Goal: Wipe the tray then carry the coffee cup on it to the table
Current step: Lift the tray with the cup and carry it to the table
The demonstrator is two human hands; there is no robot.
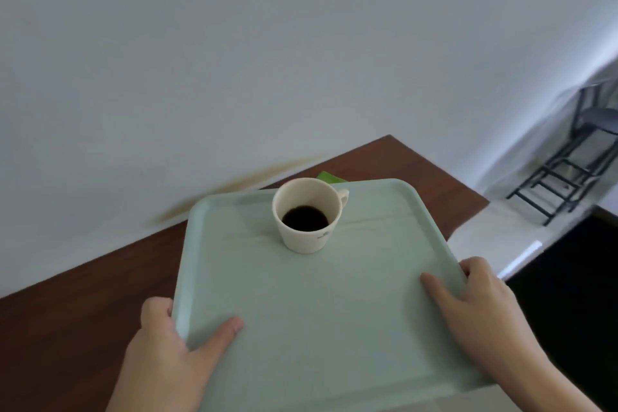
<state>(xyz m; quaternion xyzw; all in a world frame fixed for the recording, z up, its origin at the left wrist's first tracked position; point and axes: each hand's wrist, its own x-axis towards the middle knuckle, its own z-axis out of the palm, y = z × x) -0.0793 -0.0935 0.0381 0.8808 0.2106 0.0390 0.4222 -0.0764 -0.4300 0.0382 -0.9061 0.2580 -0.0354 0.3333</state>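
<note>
A pale green tray [321,304] is held over a dark brown counter [67,321]. My left hand [170,341] grips its left edge, thumb lying on the tray's top. My right hand [478,304] grips the right edge the same way. A cream coffee cup [307,234] stands upright near the tray's far side, its handle pointing right, with dark coffee low inside. A green cloth [329,177] peeks out behind the tray's far rim, mostly hidden.
A white wall [234,60] rises right behind the counter, with a brownish stain near its base. Black metal chairs [575,160] stand at the far right on a light floor. A dark surface [575,278] lies at the right edge.
</note>
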